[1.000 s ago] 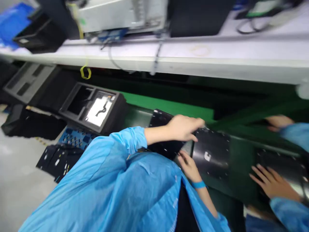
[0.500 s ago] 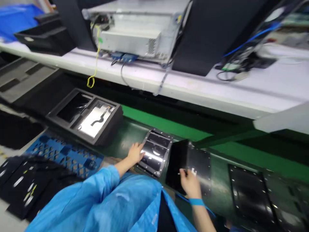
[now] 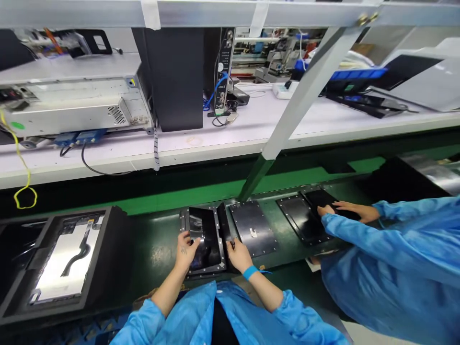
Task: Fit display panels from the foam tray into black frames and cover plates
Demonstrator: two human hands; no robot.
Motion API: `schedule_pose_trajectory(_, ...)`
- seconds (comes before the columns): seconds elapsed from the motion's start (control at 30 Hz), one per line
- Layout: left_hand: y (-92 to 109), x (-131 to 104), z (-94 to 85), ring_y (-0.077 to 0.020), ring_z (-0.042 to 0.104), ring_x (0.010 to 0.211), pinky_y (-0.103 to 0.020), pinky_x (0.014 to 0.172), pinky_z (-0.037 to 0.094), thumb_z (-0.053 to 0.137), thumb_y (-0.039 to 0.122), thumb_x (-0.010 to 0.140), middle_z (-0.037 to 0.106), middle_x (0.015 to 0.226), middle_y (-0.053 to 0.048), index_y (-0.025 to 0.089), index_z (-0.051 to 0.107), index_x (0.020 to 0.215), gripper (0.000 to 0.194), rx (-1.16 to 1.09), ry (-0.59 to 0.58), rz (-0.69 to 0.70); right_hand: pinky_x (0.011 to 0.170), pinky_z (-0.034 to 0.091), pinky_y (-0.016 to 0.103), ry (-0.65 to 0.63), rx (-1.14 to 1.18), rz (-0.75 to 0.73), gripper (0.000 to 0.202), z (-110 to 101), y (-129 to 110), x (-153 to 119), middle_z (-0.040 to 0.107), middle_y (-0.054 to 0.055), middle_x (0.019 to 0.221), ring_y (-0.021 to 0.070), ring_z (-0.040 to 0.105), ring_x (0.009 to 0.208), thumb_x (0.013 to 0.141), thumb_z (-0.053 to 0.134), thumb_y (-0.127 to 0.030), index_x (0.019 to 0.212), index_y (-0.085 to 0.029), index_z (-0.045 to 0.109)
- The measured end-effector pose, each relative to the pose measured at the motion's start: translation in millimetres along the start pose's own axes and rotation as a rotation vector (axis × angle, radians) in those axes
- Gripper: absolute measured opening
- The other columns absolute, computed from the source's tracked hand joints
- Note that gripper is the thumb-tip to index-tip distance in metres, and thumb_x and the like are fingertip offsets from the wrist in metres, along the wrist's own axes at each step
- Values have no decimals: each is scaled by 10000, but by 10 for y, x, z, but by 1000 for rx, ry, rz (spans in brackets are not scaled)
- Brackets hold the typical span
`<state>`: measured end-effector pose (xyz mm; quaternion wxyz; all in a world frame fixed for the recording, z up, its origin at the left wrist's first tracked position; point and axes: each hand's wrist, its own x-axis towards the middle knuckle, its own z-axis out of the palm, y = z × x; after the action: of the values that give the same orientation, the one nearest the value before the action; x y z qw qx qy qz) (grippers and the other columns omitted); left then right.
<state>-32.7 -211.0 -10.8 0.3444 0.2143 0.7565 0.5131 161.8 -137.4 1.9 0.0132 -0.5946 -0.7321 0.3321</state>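
A black frame (image 3: 183,221) with small light dots along its edges lies on the green bench, and a glossy black panel (image 3: 204,239) shows inside it. My left hand (image 3: 186,251) is at the frame's left side, its thumb and fingers apart and touching the glossy panel. To the right, a thin black panel (image 3: 224,227) stands tilted on its long edge beside the frame. The closed fingers of my right hand (image 3: 240,256) grip that panel near its lower end. Just beyond lies a flat black plate (image 3: 253,223) with a small white mark.
Left of me stands a black foam tray (image 3: 111,239) holding a silver-backed part (image 3: 68,263) with a dark ribbon cable. At right, a co-worker's hands (image 3: 341,211) are on another black panel. A slanted metal post (image 3: 283,120) rises behind the bench, before a white shelf (image 3: 201,148).
The view has swung right, bringing the co-worker in. My right hand has brought the black panel left, up against the frame. My left hand has shifted onto the glossy panel.
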Motion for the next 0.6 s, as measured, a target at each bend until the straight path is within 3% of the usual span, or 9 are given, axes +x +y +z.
schedule_pose_trajectory(0.1, 291, -18, -8, -214, 700, 815, -334, 812, 561, 768, 332, 552, 728, 847, -51, 202, 639, 874, 370, -170, -179, -108, 774, 489, 295, 45, 29, 20, 248, 38, 77, 32, 768, 149, 980, 282, 743, 984, 1059, 480, -235, 1065, -129, 704)
schedule_pose_trajectory(0.17, 525, 0, -187, -208, 657, 725, -323, 724, 532, 774, 393, 501, 705, 771, -38, 200, 656, 778, 358, -183, -226, -80, 766, 494, 294, 62, 39, 19, 252, 73, 125, 46, 767, 151, 974, 283, 741, 979, 1045, 486, -241, 1061, -125, 710)
schedule_pose_trajectory(0.23, 755, 14, -550, -217, 634, 695, -328, 678, 515, 787, 453, 482, 688, 743, -32, 210, 678, 747, 375, -162, -228, 20, 773, 505, 301, 77, 66, 24, 276, 109, 156, 69, 768, 152, 980, 287, 740, 974, 1033, 475, -256, 1054, -128, 719)
schedule_pose_trajectory(0.3, 955, -19, -1075, -218, 623, 701, -325, 665, 509, 793, 478, 508, 672, 743, -30, 223, 701, 755, 366, -92, -177, 200, 799, 519, 312, 99, 120, 52, 296, 138, 155, 109, 770, 150, 987, 291, 739, 987, 1013, 476, -286, 1040, -135, 729)
schedule_pose_trajectory(0.37, 1111, -130, -1682, -189, 580, 663, -300, 625, 481, 772, 478, 596, 618, 705, -10, 227, 721, 803, 330, 46, -3, 421, 839, 528, 317, 116, 185, 87, 295, 166, 129, 151, 770, 153, 1006, 297, 732, 1035, 970, 520, -323, 1031, -135, 739)
schedule_pose_trajectory(0.47, 1241, -417, -2491, -152, 476, 590, -284, 580, 416, 689, 400, 761, 512, 667, 17, 220, 735, 943, 260, 359, 386, 679, 898, 532, 334, 110, 240, 122, 372, 244, 126, 153, 765, 179, 1040, 323, 707, 1120, 901, 583, -424, 1028, -118, 752)
schedule_pose_trajectory(0.53, 1243, -571, -2855, -169, 490, 635, -304, 626, 420, 637, 312, 802, 511, 707, 0, 213, 732, 1006, 246, 583, 617, 727, 920, 537, 369, 95, 243, 140, 501, 315, 205, 111, 762, 200, 1048, 357, 695, 1141, 871, 579, -552, 1027, -111, 759)
schedule_pose_trajectory(0.6, 1142, -550, -3157, -215, 557, 773, -337, 715, 446, 605, 248, 798, 573, 816, -45, 200, 726, 1061, 293, 750, 753, 632, 933, 543, 421, 76, 220, 162, 676, 353, 332, 98, 759, 220, 1046, 396, 690, 1137, 829, 547, -698, 1055, -97, 759)
